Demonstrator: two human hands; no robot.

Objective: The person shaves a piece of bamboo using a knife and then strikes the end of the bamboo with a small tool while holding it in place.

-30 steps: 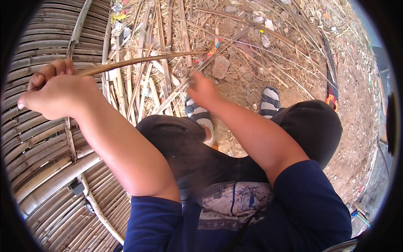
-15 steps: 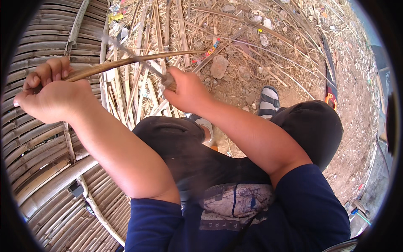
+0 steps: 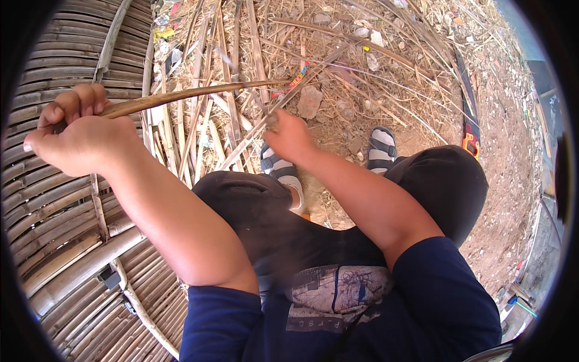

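Observation:
My left hand (image 3: 81, 133) is raised over the slatted bamboo surface on the left, its fingers closed round the thick end of a bamboo strip (image 3: 181, 96). The strip runs out to the right in a slight bend and narrows toward its far tip. My right hand (image 3: 294, 139) is lower and to the right, above my feet, closed on the knife's wooden handle (image 3: 272, 122). Motion smears the blade, so its outline is hard to make out. My right fist is apart from the strip, below its thin end.
Bamboo slats (image 3: 72, 199) make up the surface along the left. Split bamboo pieces (image 3: 232, 102), dry straw and stones (image 3: 310, 101) litter the ground ahead. A saw with an orange-red handle (image 3: 471, 143) lies to the right of my knee. My sandalled feet (image 3: 382, 148) are below.
My right hand has moved right and slightly down, taking the knife away from the bamboo strip its blade crossed before. My left hand still holds the strip in nearly the same place.

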